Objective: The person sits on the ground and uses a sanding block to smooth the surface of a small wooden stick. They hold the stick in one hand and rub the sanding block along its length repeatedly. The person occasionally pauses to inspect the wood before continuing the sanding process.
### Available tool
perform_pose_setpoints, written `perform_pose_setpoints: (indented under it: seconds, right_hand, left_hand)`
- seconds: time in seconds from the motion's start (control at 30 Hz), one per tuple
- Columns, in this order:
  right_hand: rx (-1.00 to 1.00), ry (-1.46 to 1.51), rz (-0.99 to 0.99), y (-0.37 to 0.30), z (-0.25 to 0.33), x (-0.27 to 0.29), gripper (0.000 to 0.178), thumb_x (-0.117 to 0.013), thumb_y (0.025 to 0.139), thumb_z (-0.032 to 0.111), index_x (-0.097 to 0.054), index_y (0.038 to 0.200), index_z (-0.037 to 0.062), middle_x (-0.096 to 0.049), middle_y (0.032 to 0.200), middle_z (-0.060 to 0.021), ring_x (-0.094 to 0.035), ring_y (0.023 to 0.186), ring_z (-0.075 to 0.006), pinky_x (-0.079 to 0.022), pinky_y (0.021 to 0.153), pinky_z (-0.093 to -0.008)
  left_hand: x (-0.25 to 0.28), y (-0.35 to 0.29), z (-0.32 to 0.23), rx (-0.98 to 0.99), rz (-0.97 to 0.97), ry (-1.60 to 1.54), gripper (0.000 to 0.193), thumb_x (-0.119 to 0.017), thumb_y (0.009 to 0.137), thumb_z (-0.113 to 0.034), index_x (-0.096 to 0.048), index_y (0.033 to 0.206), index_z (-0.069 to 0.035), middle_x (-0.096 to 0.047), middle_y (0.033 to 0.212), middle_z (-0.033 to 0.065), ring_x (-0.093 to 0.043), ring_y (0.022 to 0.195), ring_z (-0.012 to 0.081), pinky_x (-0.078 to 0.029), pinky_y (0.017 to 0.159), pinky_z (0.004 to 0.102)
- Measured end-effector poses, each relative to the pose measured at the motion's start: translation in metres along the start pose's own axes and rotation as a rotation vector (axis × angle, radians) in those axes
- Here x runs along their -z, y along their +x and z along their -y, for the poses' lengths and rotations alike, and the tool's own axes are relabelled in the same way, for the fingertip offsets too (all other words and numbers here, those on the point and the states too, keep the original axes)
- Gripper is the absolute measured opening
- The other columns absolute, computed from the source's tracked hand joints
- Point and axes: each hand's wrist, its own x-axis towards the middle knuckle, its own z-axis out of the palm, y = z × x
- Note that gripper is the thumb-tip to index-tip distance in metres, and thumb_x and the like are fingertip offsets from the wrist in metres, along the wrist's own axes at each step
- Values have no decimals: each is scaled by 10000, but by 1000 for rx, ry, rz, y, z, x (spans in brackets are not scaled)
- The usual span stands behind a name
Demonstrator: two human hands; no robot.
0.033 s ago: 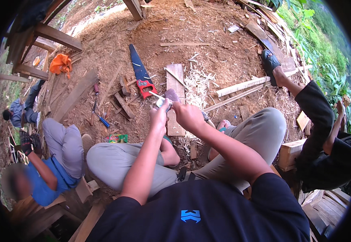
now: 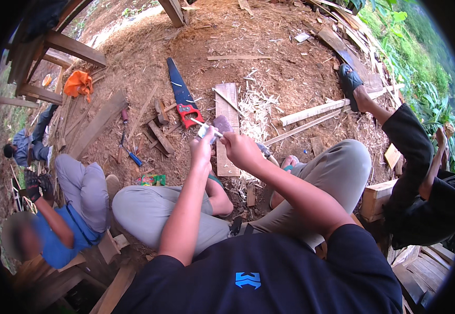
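Observation:
In front of my knees, my left hand is closed around a small whitish folded piece, pressed against a thin pale wooden stick. The stick's free end points away to the left. My right hand is closed on the stick's other end, its fingers partly hiding it. A flat purplish-grey piece shows just beyond my fingers; whether it joins the whitish piece I cannot tell. Below them a plank lies on the ground. A wooden-handled tool is partly hidden behind my right forearm.
A red-handled saw lies beyond my hands, with a blue-handled chisel and wood offcuts to the left. Pale shavings cover ground at right. One person sits left, another right, a leg stretched out.
My left hand has shifted slightly left and toward me along the stick. The stick's free end has moved a little to the left. My right hand stays nearly in place.

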Motion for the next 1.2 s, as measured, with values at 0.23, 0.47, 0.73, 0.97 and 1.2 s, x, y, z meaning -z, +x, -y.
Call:
perform_pose_setpoints:
  seconds: [0.23,0.47,0.73,0.97,1.2]
  right_hand:
    - [-561,809,439,19,7,31,310,-497,1008,306,-643,868,72,-392,518,37,-394,423,-93,-331,410,-271]
    - [-15,-54,71,1,19,20,181,-525,940,198,-643,925,61,-631,686,-232,-646,641,-392,-501,605,-505]
    - [-241,659,196,16,-12,2,192,-546,965,246,-605,943,65,-498,555,-69,-469,461,-179,-368,437,-336]
    - [-554,863,421,11,7,25,211,-514,996,249,-606,941,67,-405,509,8,-384,410,-140,-325,413,-305]
    - [9,-73,16,7,21,17,140,-524,929,175,-586,909,51,-623,661,-217,-635,615,-399,-493,541,-499]
  left_hand:
    - [1,-5,-9,-13,51,-60,243,-643,929,-328,-671,986,-94,-480,656,-81,-304,465,4,-244,409,206]
    - [34,31,-12,-25,-93,-297,261,-669,912,-332,-676,951,-74,-520,672,-61,-301,440,11,-221,391,203]
    - [3,6,-11,-69,83,-5,251,-662,912,-331,-693,960,-86,-524,675,-88,-348,493,6,-244,424,200]
    - [7,0,-21,-57,36,-125,223,-650,926,-293,-683,966,-77,-525,708,-74,-294,476,3,-230,417,198]
    - [10,11,-18,-46,-55,-152,225,-664,913,-318,-695,951,-99,-549,717,-68,-314,466,11,-221,398,202]
